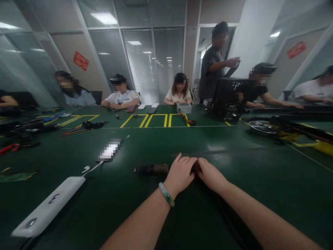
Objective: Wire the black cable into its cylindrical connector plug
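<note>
A dark cylindrical tool [160, 169] with a brownish body and a narrow black tip lies across the green table, its tip pointing left. My left hand [181, 173] is laid over the tool's right part, fingers bent around it, with a green-white bangle on the wrist. Against its fingertips, my right hand [211, 175] is closed at the tool's right end. What lies between the right fingers is mostly hidden, with a dark bit showing at the gap. Below the right forearm runs a dark cable [229, 218]; where it joins is hidden.
A white power bank-like case [52, 205] marked 3 lies at left, wired to a phone [110, 150]. Dark wires [85, 126] and red-handled pliers [10, 148] lie farther left. At right are a wheel [262, 126] and a black crate [229, 99]. Several people sit opposite; one stands.
</note>
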Tool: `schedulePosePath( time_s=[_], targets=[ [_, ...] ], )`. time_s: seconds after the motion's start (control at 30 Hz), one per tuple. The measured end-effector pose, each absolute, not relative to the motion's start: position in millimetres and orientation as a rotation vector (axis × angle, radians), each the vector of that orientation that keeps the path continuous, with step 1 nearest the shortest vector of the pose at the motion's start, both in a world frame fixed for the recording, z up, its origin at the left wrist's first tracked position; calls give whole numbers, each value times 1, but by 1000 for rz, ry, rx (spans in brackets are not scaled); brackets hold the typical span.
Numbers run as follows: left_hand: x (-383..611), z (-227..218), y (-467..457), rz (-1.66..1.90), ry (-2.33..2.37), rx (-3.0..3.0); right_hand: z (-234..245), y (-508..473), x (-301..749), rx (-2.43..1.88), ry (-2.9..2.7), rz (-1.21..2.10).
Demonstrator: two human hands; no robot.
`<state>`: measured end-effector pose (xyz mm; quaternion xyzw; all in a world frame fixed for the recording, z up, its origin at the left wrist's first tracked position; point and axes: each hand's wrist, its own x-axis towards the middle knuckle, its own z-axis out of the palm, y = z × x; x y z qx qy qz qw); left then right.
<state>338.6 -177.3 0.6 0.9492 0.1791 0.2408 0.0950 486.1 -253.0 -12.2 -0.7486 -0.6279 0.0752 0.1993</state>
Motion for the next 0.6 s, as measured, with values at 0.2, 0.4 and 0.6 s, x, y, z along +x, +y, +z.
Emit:
schedulePosePath(
  time_s=[0.2,0.4,0.6],
  targets=[
    [334,11,-180,878,343,2778,-11,-279,544,-2319,-1554,128],
    [336,0,-176,656,284,2745,-2,-404,673,-2651,-1010,-1],
    [338,-10,-172,400,278,2693,7,-541,756,-2742,-551,-196]
  ],
)
